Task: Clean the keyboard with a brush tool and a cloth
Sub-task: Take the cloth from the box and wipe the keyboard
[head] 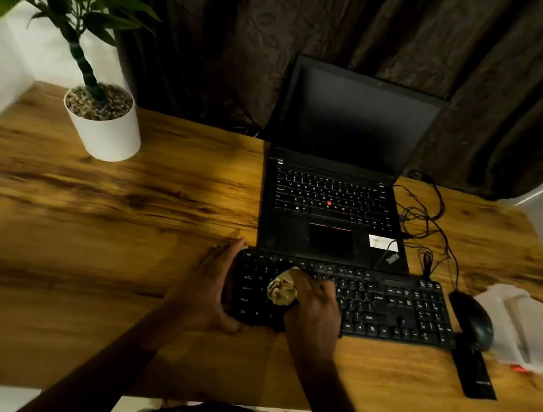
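- head view: keyboard (388, 304) flat on the desk (123, 221), touching the laptop's (335, 179) near edge.
- left hand (211, 287) wraps the keyboard's left end.
- right hand (313, 310) presses a bunched cloth (281, 288) onto the keyboard's left keys.
- mouse (472, 318) just right of the keyboard.

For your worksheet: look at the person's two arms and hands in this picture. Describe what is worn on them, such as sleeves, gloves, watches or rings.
Both forearms are bare as far as the picture shows: no sleeves reach the wrists. The left hand and the right hand wear no gloves. No watch, bracelet or ring can be seen, though the dim light and blur could hide a thin one.
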